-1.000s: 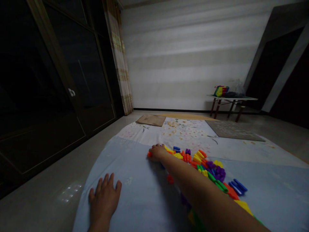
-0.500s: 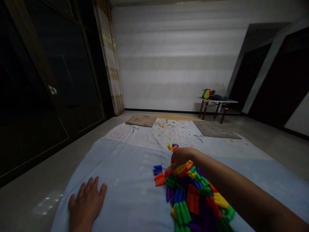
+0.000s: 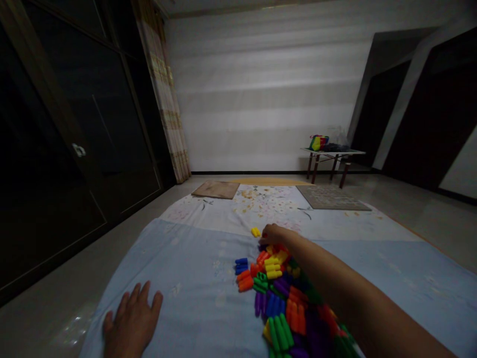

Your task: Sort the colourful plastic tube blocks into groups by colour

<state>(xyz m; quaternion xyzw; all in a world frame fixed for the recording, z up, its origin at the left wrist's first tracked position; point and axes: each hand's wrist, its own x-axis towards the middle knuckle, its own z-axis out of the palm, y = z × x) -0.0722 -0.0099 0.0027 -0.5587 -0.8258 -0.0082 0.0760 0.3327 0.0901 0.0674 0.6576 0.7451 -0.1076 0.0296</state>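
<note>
My left hand (image 3: 131,318) lies flat on the light blue cloth (image 3: 201,308), fingers spread and holding nothing. At the far end of a heap of colourful plastic toy blocks (image 3: 278,303), my right hand (image 3: 271,233) is curled downward, its fingers closed. What they grip, if anything, is hidden. Just left of those fingers sits a small yellow block (image 3: 255,231). A yellow block (image 3: 273,267) lies on the heap, nearer to me. Along the heap's left edge are a blue block (image 3: 241,266) and an orange block (image 3: 244,281). My right forearm covers the heap's right side.
Beyond the cloth's floral white part lie a brown mat (image 3: 216,189) on the left and a grey patterned mat (image 3: 331,198) on the right. A small table (image 3: 335,151) with a colourful bag (image 3: 319,142) stands by the wall. Dark glass doors (image 3: 74,149) line the left.
My right hand has moved from over the heap to its far end, uncovering yellow and orange blocks. The view has shifted slightly. My left hand stays flat on the cloth.
</note>
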